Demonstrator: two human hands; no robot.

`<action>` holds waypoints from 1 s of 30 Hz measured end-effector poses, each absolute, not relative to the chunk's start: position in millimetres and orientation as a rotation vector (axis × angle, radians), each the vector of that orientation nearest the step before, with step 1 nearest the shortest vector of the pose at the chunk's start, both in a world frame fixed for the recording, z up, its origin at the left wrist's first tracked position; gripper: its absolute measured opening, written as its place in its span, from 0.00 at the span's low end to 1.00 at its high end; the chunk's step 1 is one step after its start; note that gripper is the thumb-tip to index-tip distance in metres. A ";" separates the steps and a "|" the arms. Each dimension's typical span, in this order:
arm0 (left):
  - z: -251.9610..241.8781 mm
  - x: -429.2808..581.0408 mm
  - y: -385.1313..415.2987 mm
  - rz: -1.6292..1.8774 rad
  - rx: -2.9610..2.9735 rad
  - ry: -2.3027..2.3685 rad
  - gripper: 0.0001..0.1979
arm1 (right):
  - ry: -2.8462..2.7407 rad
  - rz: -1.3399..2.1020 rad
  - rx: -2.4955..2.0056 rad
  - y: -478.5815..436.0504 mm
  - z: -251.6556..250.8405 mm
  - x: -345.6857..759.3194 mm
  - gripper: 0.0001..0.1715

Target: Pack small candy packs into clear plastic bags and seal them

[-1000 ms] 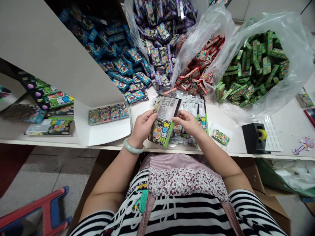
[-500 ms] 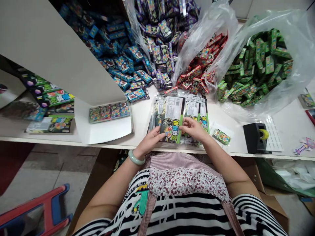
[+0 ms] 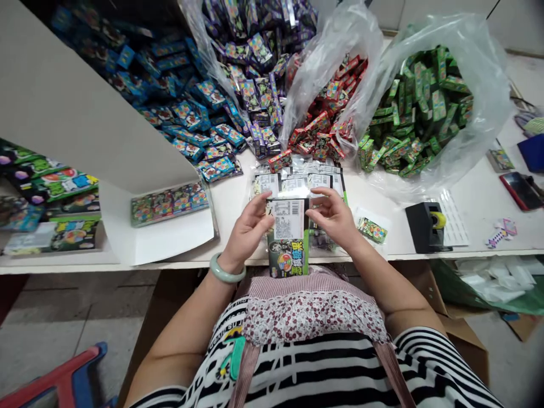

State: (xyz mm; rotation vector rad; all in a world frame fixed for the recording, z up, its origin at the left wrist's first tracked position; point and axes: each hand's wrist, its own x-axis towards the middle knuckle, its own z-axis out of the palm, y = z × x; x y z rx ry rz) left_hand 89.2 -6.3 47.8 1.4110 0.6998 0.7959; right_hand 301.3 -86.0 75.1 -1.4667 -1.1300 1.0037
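Observation:
My left hand (image 3: 246,229) and my right hand (image 3: 334,215) hold a printed plastic pouch (image 3: 288,238) by its upper corners, just above the table's front edge. The pouch is black and green with a white barcode label facing me. Both hands pinch it, thumbs on the front. Behind it a stack of the same pouches (image 3: 297,182) lies flat on the white table (image 3: 382,198). One small green packet (image 3: 372,229) lies to the right of my right hand.
Heaps of small boxes fill the back: blue (image 3: 182,102), purple (image 3: 250,62), red (image 3: 325,130) and green (image 3: 420,107), some in clear bags. A white carton (image 3: 85,130) with a row of packets stands left. A black tape dispenser (image 3: 427,226) and a phone (image 3: 521,190) are right.
The pouch went down onto the stack half a second ago; now both hands hold a pouch lifted upright toward me. The camera has shifted slightly right.

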 end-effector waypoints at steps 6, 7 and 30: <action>73.0 79.8 -9.8 0.864 1.454 0.829 0.11 | -1.355 1.034 -1.426 -87.0 95.0 296.5 0.11; 77.5 80.1 -9.8 0.903 1.466 0.852 0.10 | -1.395 1.005 -1.416 -85.7 99.2 296.0 0.09; 109.9 82.4 -1.0 0.881 1.379 0.732 0.09 | -1.403 1.307 -1.345 -54.0 133.2 287.2 0.18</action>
